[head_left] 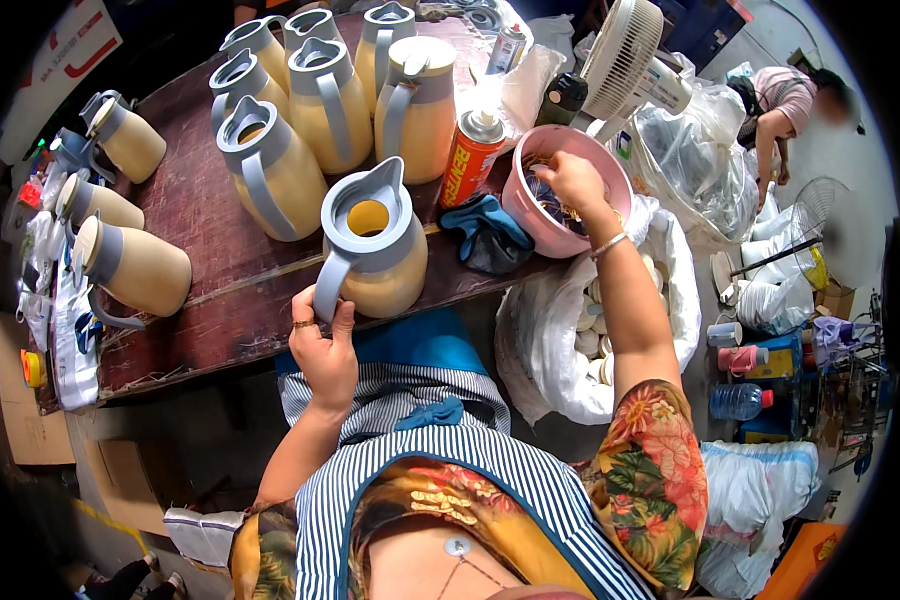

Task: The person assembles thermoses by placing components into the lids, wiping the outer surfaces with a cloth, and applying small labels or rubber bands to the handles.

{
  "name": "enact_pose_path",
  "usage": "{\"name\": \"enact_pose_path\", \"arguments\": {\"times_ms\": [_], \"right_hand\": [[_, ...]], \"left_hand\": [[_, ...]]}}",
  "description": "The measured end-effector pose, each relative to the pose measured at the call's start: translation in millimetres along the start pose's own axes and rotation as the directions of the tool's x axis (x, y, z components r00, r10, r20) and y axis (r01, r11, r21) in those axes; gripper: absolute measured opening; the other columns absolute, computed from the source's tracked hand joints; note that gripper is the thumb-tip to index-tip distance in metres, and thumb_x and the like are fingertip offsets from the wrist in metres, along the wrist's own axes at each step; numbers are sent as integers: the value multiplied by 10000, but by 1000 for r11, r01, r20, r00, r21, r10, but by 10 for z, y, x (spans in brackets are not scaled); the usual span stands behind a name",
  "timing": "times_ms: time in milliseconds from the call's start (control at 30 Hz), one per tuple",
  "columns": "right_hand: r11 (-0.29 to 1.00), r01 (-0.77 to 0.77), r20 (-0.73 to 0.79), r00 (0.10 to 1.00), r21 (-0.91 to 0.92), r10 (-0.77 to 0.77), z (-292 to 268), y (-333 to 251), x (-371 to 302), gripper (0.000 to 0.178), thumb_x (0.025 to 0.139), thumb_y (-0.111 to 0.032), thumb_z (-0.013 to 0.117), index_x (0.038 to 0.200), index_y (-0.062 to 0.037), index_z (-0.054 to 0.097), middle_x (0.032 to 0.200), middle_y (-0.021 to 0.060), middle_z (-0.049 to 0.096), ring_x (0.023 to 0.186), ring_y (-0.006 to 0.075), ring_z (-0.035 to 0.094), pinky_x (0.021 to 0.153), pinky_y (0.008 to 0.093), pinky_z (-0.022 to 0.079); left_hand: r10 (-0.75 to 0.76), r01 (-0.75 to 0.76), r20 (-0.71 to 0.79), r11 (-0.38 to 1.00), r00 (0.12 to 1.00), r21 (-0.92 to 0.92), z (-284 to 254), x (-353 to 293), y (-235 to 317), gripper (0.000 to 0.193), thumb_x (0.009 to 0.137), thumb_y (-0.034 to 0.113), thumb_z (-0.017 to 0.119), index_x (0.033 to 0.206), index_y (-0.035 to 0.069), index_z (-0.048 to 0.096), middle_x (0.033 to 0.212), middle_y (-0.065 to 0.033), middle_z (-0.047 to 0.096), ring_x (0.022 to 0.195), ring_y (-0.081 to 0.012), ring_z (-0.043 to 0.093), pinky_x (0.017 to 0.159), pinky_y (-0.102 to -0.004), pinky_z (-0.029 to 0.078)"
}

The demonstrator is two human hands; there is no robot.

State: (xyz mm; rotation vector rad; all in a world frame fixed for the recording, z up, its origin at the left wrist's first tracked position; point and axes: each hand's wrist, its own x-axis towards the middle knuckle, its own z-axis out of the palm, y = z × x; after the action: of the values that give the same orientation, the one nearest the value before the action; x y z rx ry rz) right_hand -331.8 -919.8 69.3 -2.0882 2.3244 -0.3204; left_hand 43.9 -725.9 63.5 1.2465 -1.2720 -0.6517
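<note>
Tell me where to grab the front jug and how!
Probably best by the grey handle, coming from the near left, where it juts out opposite the spout. The jug stands upright, so it should lift straight up.

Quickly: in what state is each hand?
Left hand: holding the front jug by its handle.
Right hand: dips into the pink bucket; open or closed cannot be told.

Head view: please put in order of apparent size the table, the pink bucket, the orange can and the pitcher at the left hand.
1. Table
2. Pink bucket and pitcher: too alike to rank
3. Orange can
</note>
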Motion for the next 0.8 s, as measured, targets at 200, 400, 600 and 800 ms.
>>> {"name": "enact_pose_path", "arguments": {"times_ms": [200, 400, 600, 800], "right_hand": [[846, -21, 78, 997, 533, -24, 135, 448, 139, 161, 771, -140, 733, 839, -17, 655, 712, 83, 653, 672, 176, 630, 640, 344, 494], [945, 145, -44, 989, 294, -138, 224, 235, 41, 331, 772, -324, 765, 884, -20, 698, 835, 124, 712, 782, 211, 687, 719, 345, 525], [570, -13, 72, 994, 821, -80, 91, 292, 57, 107, 800, -98, 736, 791, -63, 635, 722, -17, 601, 665, 101, 561, 591, 260, 465], [362, -68, 39, 996, 930, 85, -638, 234, -419, 111, 905, -73, 614, 908, -65, 504, 835, -7, 535, 752, 76, 563, 621, 263, 579]], "left_hand": [[-38, 38, -1, 998, 999, -53, 157, -49, 22, 262, 903, 204, 713, 1016, 35, 548, 760, -18, 591, 666, -97, 554, 633, -240, 465], [-40, 43, 35, 995, 999, -86, 192, -59, -5, 261, 906, 222, 710, 978, 39, 538, 744, -10, 580, 637, -94, 519, 624, -234, 454], [-72, 82, 170, 995, 983, -52, 80, -50, 41, 301, 914, 265, 698, 1037, 41, 539, 842, -46, 591, 717, -131, 548, 668, -267, 470], [646, -637, -94, 763, 758, 109, -1, -90, 96, 456, 916, 289, 679, 1226, 20, 482, 1255, -175, 492, 1033, -288, 582, 834, -363, 520]]}}
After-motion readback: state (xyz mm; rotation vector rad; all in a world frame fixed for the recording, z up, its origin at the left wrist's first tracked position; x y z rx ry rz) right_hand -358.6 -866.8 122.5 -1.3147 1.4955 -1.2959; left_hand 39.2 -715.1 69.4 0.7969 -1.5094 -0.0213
